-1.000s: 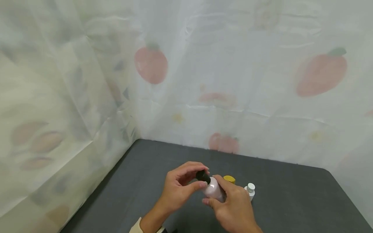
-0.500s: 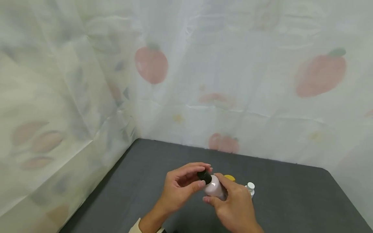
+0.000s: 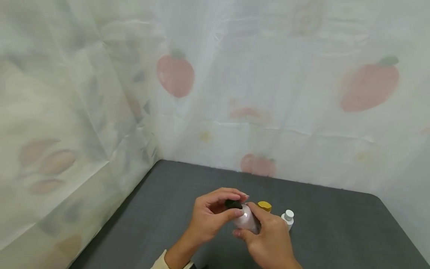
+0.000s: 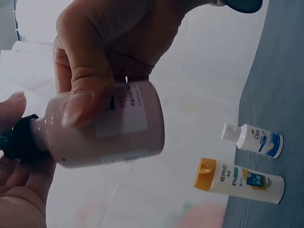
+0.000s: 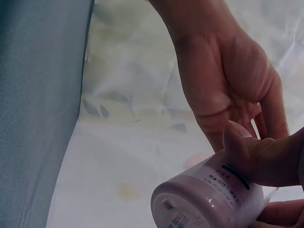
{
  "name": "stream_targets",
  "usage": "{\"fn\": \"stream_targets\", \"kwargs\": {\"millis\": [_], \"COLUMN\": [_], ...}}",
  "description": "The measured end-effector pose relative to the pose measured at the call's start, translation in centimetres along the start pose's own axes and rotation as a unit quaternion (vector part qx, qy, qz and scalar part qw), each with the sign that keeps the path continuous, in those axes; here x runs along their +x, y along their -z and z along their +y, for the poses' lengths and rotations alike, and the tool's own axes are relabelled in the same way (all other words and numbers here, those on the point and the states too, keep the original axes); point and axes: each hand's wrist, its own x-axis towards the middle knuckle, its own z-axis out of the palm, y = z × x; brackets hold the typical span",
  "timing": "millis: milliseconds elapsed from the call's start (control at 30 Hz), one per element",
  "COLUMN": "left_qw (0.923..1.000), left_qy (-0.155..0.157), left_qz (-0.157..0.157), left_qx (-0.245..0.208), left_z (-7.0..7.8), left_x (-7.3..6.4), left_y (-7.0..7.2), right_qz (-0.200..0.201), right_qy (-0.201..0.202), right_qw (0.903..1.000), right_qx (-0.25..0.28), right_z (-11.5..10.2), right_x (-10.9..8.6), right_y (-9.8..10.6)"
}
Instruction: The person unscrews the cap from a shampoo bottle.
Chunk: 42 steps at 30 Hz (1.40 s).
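Observation:
A pale pink bottle (image 3: 246,220) with a black cap (image 3: 232,204) is held tilted between both hands. My right hand (image 3: 272,237) grips its body, thumb on one side and fingers on the other. My left hand (image 3: 211,216) pinches the black cap between thumb and fingertips. Seen from the left wrist, the bottle (image 4: 109,128) lies sideways in the picture, and a bit of pink neck shows beside the cap (image 4: 21,137). In the right wrist view the bottle's base (image 5: 183,211) faces the camera, while the cap is hidden.
Beyond the right hand stand a bottle with a yellow cap (image 3: 264,206) and a small white bottle (image 3: 288,220). Both are upright on the dark grey table (image 3: 336,231). Fruit-printed sheeting (image 3: 285,93) walls the back and left sides.
The left fingers have turned about the cap and cover more of it, after showing more of it half a second ago. The right hand keeps its grip on the bottle, nearly in place.

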Motion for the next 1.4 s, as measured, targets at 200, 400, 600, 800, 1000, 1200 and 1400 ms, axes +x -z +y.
{"fn": "stream_targets", "kwargs": {"millis": [200, 400, 600, 800, 1000, 1200, 1400], "left_qw": [0.9994, 0.9980, 0.9996, 0.9993, 0.9953, 0.9967, 0.9985], "left_qy": [0.030, 0.036, 0.008, 0.032, 0.058, 0.049, 0.047], "left_qz": [0.006, 0.016, 0.003, 0.014, 0.042, 0.029, 0.017], "left_qx": [0.016, 0.050, 0.027, 0.009, 0.065, 0.057, 0.023], "left_z": [0.44, 0.47, 0.18, 0.42, 0.78, 0.63, 0.59], "left_x": [-0.64, -0.55, 0.00, -0.46, -0.52, 0.14, -0.24], "left_y": [0.42, 0.42, -0.34, -0.31, -0.14, -0.30, -0.04], "right_qz": [-0.003, -0.026, -0.006, 0.008, -0.005, 0.000, 0.010], "right_qy": [-0.019, -0.035, -0.006, -0.006, -0.023, -0.001, 0.003], "right_qw": [0.9998, 0.9989, 0.9998, 1.0000, 0.9997, 1.0000, 0.9999], "right_qx": [0.000, -0.016, -0.016, 0.001, -0.001, -0.006, 0.007], "right_z": [-0.03, 0.01, 0.20, 0.38, 0.27, 0.19, 0.23], "right_x": [0.21, -0.01, -0.18, 0.05, -0.10, -0.26, 0.18], "right_y": [0.14, 0.12, -0.11, 0.01, 0.15, -0.20, -0.34]}}
